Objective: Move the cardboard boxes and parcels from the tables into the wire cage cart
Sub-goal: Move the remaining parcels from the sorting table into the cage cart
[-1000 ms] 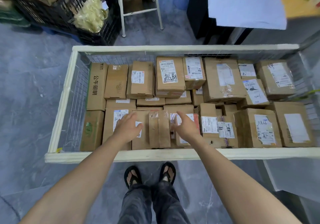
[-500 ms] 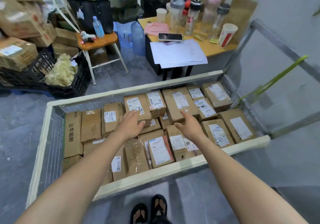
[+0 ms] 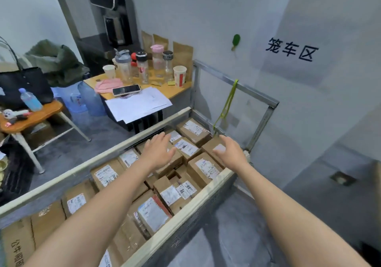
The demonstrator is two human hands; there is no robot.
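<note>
Left hand (image 3: pixel 158 153) and right hand (image 3: pixel 231 151) hover with fingers spread, holding nothing, over the cardboard boxes (image 3: pixel 204 170) packed inside the wire cage cart (image 3: pixel 181 215). The boxes look stiff and fairly light, and each is probably best gripped by opposite sides.

Looks like a parcel depot back room: a wire cage cart (image 3: pixel 82 167) packed with labelled cardboard boxes (image 3: pixel 204 170), and wall lettering (image 3: pixel 291 50) reading 笼车区 — cage-cart area. Drink bottles (image 3: pixel 142 66) and papers (image 3: pixel 138 104) crowd the surface (image 3: pixel 177 90).

Even, soft indoor light, no hard shadows; motion blur across whole frame; wide-angle bending at edges.
</note>
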